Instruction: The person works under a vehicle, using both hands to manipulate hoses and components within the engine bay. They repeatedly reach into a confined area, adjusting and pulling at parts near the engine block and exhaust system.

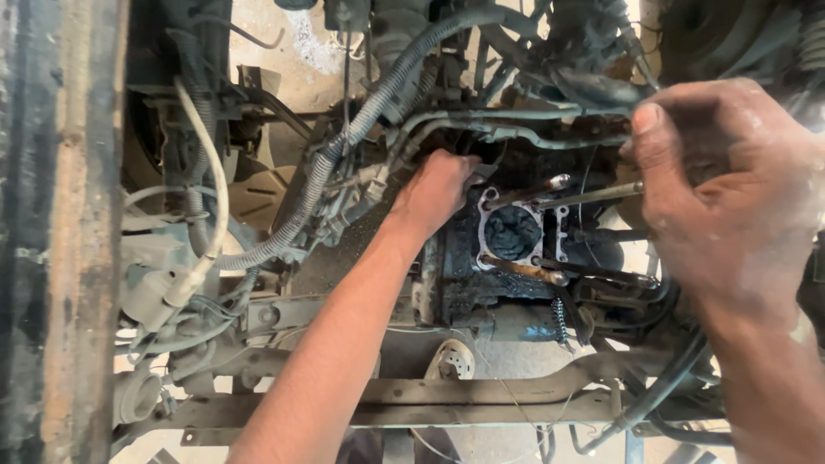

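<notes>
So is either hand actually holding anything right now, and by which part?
The left hand grips the upper left edge of the engine block, beside its round bore. The right hand is bunched near a long stud; whether it pinches that cannot be told.

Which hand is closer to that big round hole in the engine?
Left. The left hand rests on the greasy block right beside the round hole. The right hand is farther off to the side, pinching a thin rod.
</notes>
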